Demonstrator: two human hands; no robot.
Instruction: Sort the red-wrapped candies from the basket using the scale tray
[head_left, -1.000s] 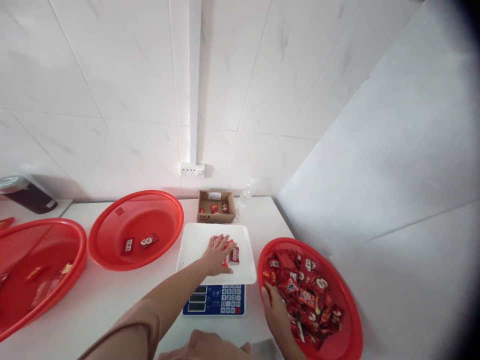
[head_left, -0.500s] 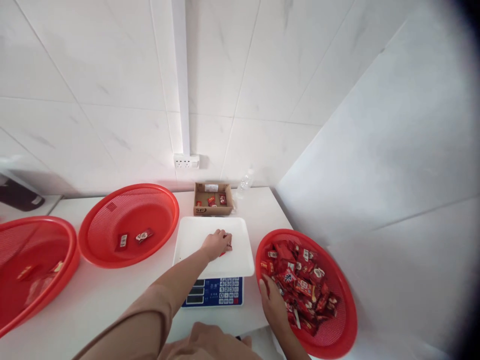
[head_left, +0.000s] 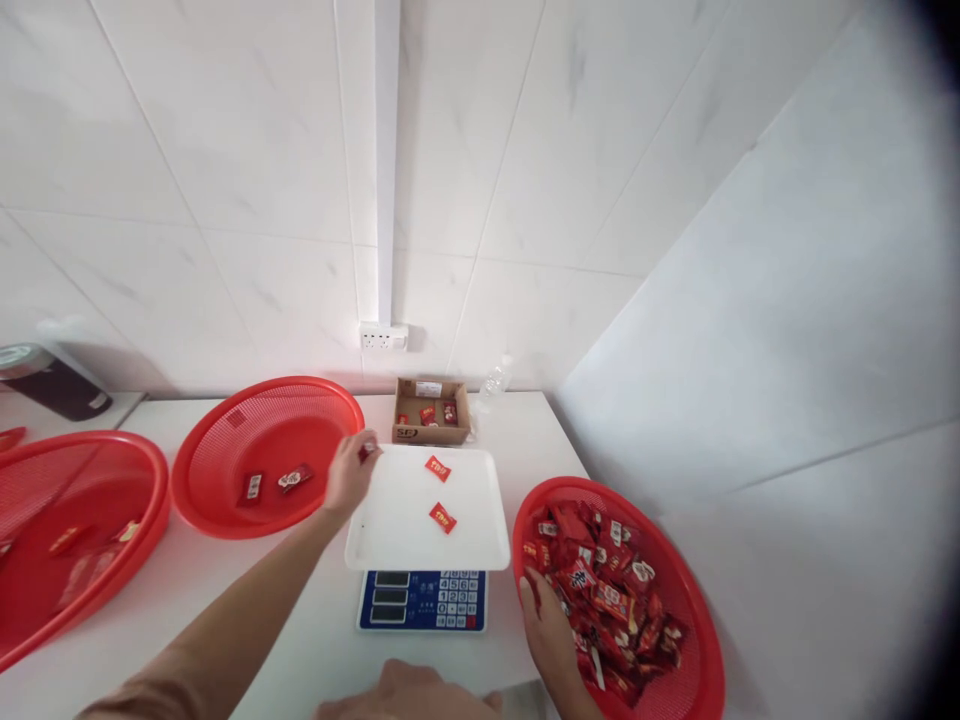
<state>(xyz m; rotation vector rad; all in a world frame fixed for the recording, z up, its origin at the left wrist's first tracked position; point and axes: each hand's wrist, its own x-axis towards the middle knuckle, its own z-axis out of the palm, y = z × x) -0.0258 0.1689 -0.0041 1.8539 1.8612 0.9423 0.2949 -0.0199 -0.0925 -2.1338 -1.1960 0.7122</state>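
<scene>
Lower right: the red basket (head_left: 712, 645) may tip if leaned on; I cannot tell whether the right hand (head_left: 551, 632) at its edge grips. Centre: beside the white tray (head_left: 397, 535), the left hand (head_left: 349, 478) pinches a packet (head_left: 367, 452); a slack pinch may drop it.

Your left hand (head_left: 351, 478) covers most of the small packet (head_left: 367, 451), so its print cannot be read. The far-left basket (head_left: 160, 487) is cut by the left edge. On the scale's displays (head_left: 389, 597), any digits are too small to tell.
</scene>
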